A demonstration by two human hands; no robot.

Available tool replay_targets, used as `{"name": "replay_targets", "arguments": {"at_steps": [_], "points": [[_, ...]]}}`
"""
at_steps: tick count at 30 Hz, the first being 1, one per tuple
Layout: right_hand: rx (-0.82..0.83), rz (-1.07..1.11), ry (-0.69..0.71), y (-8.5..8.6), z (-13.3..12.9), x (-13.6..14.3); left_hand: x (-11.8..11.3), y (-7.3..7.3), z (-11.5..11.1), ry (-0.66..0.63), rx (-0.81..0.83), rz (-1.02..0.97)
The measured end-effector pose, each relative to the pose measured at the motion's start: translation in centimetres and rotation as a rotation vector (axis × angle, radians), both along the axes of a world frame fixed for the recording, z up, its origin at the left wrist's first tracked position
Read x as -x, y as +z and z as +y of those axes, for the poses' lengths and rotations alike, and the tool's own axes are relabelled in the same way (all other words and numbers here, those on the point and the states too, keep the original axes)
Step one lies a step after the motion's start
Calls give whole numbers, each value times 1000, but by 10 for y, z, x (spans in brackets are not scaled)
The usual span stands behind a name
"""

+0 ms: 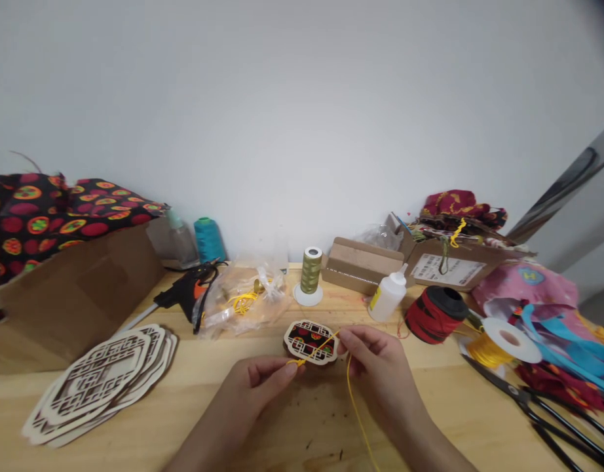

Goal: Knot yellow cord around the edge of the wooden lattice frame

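Observation:
A yellow cord runs between my two hands and trails down to the table's near edge. My left hand pinches a small knotted or looped part of it between thumb and fingers. To the right, my right hand pinches the same cord higher up, its loose length hanging below the fingers. Just beyond the hands lies a small wooden lattice frame with dark, fruit-patterned fabric showing through its openings. The stretched cord crosses in front of it. Whether my fingers touch the frame I cannot tell.
Wooden lattice panels are stacked at left, near a glue gun and a plastic bag. A thread spool and glue bottle stand behind. Red cord, a yellow cord spool and scissors lie right.

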State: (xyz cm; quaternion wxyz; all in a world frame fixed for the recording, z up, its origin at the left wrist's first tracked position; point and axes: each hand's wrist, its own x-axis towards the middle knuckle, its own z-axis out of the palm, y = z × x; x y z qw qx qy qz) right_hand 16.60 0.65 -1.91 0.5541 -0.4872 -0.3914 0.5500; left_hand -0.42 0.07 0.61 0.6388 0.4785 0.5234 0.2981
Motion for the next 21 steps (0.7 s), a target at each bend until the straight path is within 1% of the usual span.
{"name": "replay_targets", "arguments": {"at_steps": [9, 14, 18, 21], "points": [[-6, 210, 19, 8, -4, 2, 0, -2, 1, -39, -1, 22], [12, 309, 23, 9, -2, 3, 0, 0, 0, -82, -40, 8], [41, 374, 4, 7, -1, 1, 0, 2, 0, -41, -49, 32], [60, 427, -15, 7, 0, 0, 0, 2, -1, 8, -87, 69]]}}
